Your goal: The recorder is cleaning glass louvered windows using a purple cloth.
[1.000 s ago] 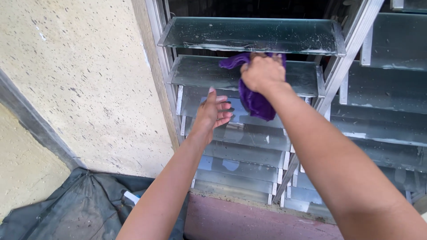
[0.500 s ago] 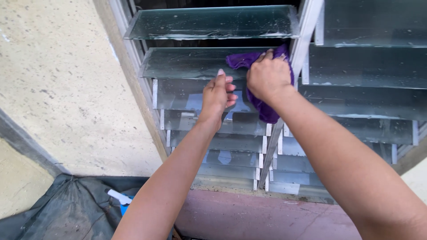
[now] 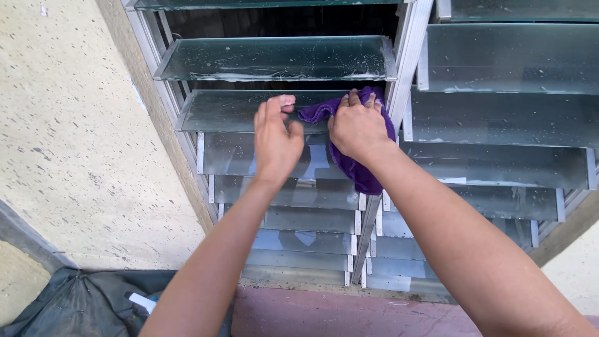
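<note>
Head view: right hand (image 3: pixel 357 128) still pinching crumpled purple microfibre cloth (image 3: pixel 349 163) on dusty glass louvre slat (image 3: pixel 234 110), left hand (image 3: pixel 274 140) newly arrived alongside, fingers spread.

Wall: rough cream plaster (image 3: pixel 68 143), left of the hands.
Sill: reddish ledge (image 3: pixel 324 315), below them.
Bag: dark, crumpled (image 3: pixel 75 306), lower left.

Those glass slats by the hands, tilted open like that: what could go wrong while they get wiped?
The left hand sits at the bare front edge of a glass slat, so a slip might cut a finger. The right hand presses a purple cloth on the same slat; hard pressure could perhaps crack it or tip it. The slat above is wet, so it may drip.
</note>
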